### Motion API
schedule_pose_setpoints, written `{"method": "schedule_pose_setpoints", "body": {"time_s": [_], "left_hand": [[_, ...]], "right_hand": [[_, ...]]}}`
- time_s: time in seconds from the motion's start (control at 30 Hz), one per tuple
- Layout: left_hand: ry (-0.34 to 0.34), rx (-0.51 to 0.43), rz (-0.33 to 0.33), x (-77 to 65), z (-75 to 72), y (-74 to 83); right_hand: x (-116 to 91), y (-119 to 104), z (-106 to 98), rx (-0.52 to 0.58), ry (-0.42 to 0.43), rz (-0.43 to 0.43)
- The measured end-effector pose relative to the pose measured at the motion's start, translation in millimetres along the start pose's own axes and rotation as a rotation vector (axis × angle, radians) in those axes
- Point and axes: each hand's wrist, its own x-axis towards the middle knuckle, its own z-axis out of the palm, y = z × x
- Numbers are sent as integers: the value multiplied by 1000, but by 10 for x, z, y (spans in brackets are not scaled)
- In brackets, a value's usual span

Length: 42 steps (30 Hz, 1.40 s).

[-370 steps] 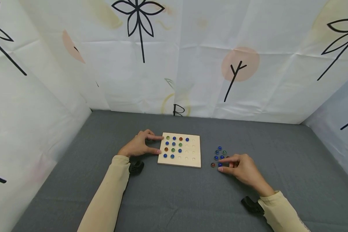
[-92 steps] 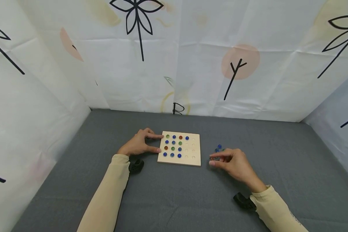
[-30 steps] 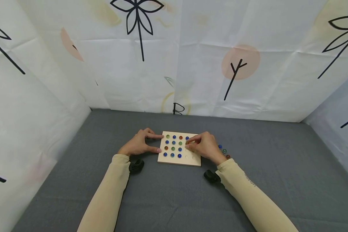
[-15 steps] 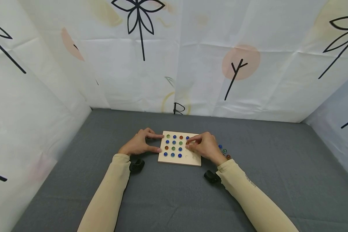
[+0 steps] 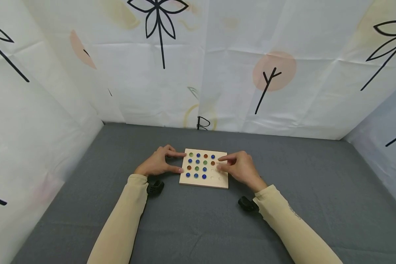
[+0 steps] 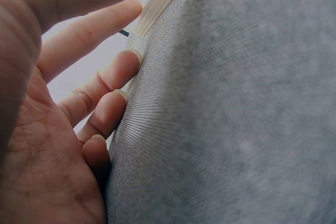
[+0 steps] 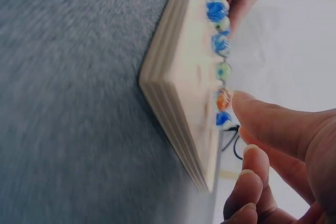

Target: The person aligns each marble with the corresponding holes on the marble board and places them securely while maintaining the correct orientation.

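Note:
A square wooden board [image 5: 198, 182] lies on the grey cloth, with blue, green and red-orange glass marbles in its dimples. Thumb and forefinger of my left hand [image 5: 159, 161] are spread along the board's left edge, touching it. In the left wrist view that hand's other fingers [image 6: 107, 114] are bent beside the cloth. My right hand [image 5: 240, 168] hovers over the board's right part, thumb and forefinger apart with nothing seen between them. Just left of its fingertips sits a red-orange marble [image 5: 212, 163], which the right wrist view shows close to the thumb [image 7: 262, 116].
Bare dimples show at the board's lower right, some covered by the right hand. Grey cloth [image 5: 184, 227] covers the table, and a white printed sheet [image 5: 231, 88] stands behind. The loose marbles right of the board are hidden behind the right hand and wrist.
Earlier, my right hand went from the loose marbles to the board with a red-orange marble. It has now let that marble go in the fourth column and drawn slightly right. The left hand stays put.

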Motion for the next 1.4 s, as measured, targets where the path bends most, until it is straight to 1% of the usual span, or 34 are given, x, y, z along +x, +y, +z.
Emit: {"method": "schedule_pose_setpoints", "body": {"time_s": [0.2,0.37,0.53,0.77,1.07,1.4], "left_hand": [[0,-8,3,1,-2,6],[2,-2,-13,0,-1,10],[5,-7,-21,0,-2,8],[1,-12,-11,-4,3,7],[1,-20,-2,3,5,3],[6,-5,-2,11,11,-9]], "right_hand": [[-111,64,-170,9,35,-2],[-213,132,-304,1,47,7],[-305,184,-412,-24,67,-11],[-435,258,-500,-57,95,-15],[-610,418,-618,-79,121,-19],[-700,612,-714,-101,124,4]]}}
